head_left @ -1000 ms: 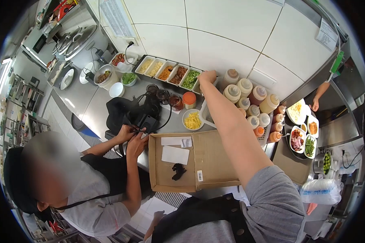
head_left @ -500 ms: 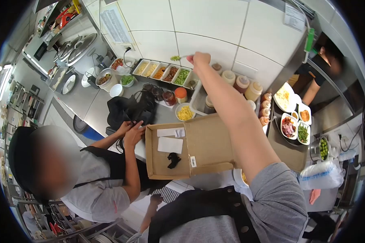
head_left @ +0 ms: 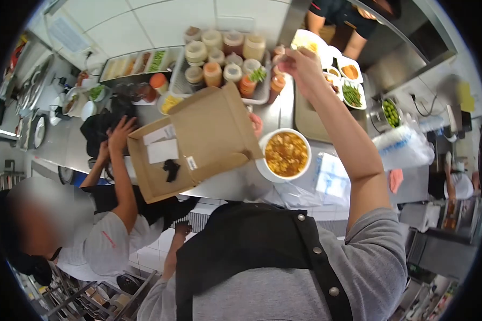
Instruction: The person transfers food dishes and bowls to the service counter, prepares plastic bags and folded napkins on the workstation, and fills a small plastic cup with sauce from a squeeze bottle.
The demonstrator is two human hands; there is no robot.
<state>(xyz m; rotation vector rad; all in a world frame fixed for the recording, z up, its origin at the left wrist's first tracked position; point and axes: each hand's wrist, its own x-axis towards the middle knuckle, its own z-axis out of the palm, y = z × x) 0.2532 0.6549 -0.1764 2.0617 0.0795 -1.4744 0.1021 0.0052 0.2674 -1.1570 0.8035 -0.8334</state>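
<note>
The right arm is extended forward and bent at the elbow, its hand (head_left: 301, 65) raised beside the white dishes; the fingers are closed on a thin utensil bearing chopped greens (head_left: 257, 74), which appears in front of the squeeze bottles (head_left: 231, 72). The left hand (head_left: 183, 228) hangs low; whether it is open or closed cannot be told. Lettering: a small white barcode label (head_left: 191, 163) on the open brown cardboard box (head_left: 215, 120); blue print, illegible, on the clear plastic bag (head_left: 404, 150). Containers: a round white bowl (head_left: 262, 168) of reddish-brown soup with pale pieces, on the steel counter (head_left: 235, 179); a white dish of green beans (head_left: 352, 95); a metal pot (head_left: 378, 119) of round green fruit; the cardboard box, holding white papers (head_left: 162, 151) and a crumpled black item (head_left: 171, 170)
</note>
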